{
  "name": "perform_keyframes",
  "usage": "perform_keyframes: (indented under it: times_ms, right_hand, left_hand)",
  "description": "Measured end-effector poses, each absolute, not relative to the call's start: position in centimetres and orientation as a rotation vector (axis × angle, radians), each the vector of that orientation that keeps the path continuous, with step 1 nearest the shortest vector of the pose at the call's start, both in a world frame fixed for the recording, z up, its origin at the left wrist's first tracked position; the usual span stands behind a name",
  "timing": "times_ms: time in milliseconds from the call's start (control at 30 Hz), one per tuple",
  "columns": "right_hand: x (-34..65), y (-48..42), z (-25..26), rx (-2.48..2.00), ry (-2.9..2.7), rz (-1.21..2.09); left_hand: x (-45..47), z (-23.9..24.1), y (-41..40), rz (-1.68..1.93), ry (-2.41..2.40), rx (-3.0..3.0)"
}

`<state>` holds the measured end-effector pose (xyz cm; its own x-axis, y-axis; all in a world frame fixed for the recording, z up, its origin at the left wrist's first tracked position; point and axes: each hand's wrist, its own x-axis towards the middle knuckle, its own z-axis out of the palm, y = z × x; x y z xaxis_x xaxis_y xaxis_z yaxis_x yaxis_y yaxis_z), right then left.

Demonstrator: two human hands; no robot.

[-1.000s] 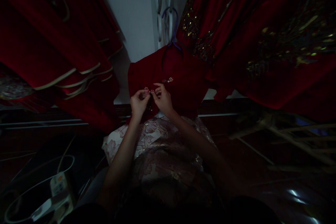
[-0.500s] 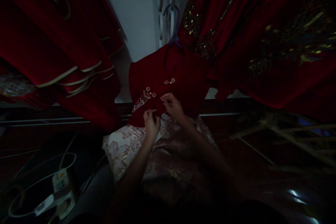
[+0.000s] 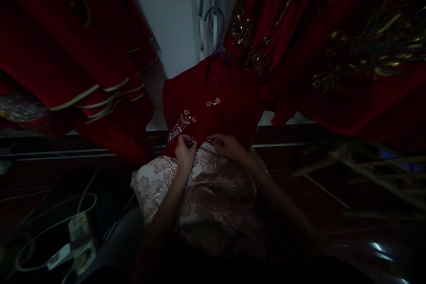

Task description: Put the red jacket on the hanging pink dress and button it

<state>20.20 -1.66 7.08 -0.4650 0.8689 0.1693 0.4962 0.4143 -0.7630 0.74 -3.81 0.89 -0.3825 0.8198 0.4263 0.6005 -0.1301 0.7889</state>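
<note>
Pale wall (image 3: 166, 26) behind red top (image 3: 239, 97) on purple hanger (image 3: 218, 49). Left hand (image 3: 185, 151), right hand (image 3: 228, 145) at its lower edge; cannot tell either grip's closure.

We see a slender purple-blue hanger (image 3: 219, 47), hooked to a pale, looped vertical fitting (image 3: 201, 31) and bearing a red cloth garment (image 3: 186, 84). Below, we note a dark reddish floor (image 3: 281, 164), on which a tan, slatted frame (image 3: 366, 171) rests at right.
</note>
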Motion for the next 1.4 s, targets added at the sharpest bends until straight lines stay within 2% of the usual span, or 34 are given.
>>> perform_keyframes:
  times_ms: [400, 600, 767, 967, 1200, 1400]
  right_hand:
    - [19.4, -2.0, 5.5, -1.253, -2.163, 0.712]
    - [18.6, -2.1, 5.3, -1.208, -2.035, 0.608]
    - [18.5, -2.0, 5.5, -1.148, -1.891, 0.757]
    - [18.1, -2.4, 6.8, -1.148, -1.712, 0.899]
    - [15.4, -4.7, 10.4, -0.964, -1.554, 0.93]
    - [11.9, -3.7, 7.1, -1.018, -1.539, 1.012]
  left_hand:
    - [0.4, 1.1, -2.9, 1.326, 2.073, 1.741]
    - [0.6, 0.7, -3.0, 1.447, 2.014, 1.739]
    - [0.5, 0.5, -3.4, 1.652, 1.989, 1.74]
    - [0.3, 0.0, -3.2, 1.449, 2.155, 1.694]
    - [0.2, -0.3, -3.3, 1.842, 1.765, 1.435]
    - [0.0, -0.9, -3.4, 1.771, 1.73, 1.468]
